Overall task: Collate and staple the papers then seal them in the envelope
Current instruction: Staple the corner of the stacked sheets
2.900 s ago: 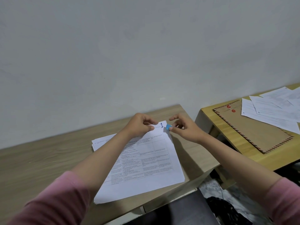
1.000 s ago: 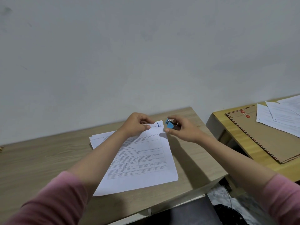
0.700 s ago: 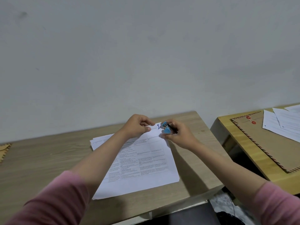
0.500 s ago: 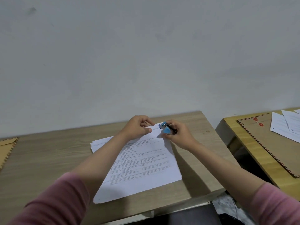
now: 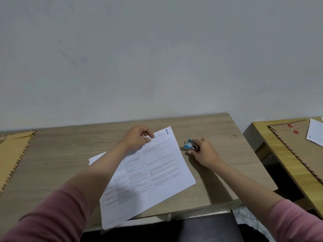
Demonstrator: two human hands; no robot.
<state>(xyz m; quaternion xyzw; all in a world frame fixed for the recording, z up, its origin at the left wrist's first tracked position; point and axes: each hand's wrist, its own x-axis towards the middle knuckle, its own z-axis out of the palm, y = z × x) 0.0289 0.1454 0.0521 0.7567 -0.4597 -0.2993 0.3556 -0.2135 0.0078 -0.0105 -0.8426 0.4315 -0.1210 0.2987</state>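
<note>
A stack of printed papers (image 5: pixel 153 173), with a handwritten "1" at its top right corner, lies tilted on the wooden desk (image 5: pixel 218 137) and hangs over the near edge. My left hand (image 5: pixel 138 138) pinches the stack's top edge. To the right of the papers my right hand (image 5: pixel 204 152) grips a small blue stapler (image 5: pixel 190 144) low on the desk, apart from the stack. A brown envelope (image 5: pixel 12 151) with a striped border lies at the desk's far left.
A second, yellower table (image 5: pixel 279 163) stands to the right across a gap. On it lie another brown envelope (image 5: pixel 297 147) with red string buttons and loose white sheets (image 5: pixel 316 135). A plain wall runs behind both tables.
My right hand has drawn the stapler away from the papers' top right corner and down to the desk. My left hand has pulled the stack toward me, over the near edge.
</note>
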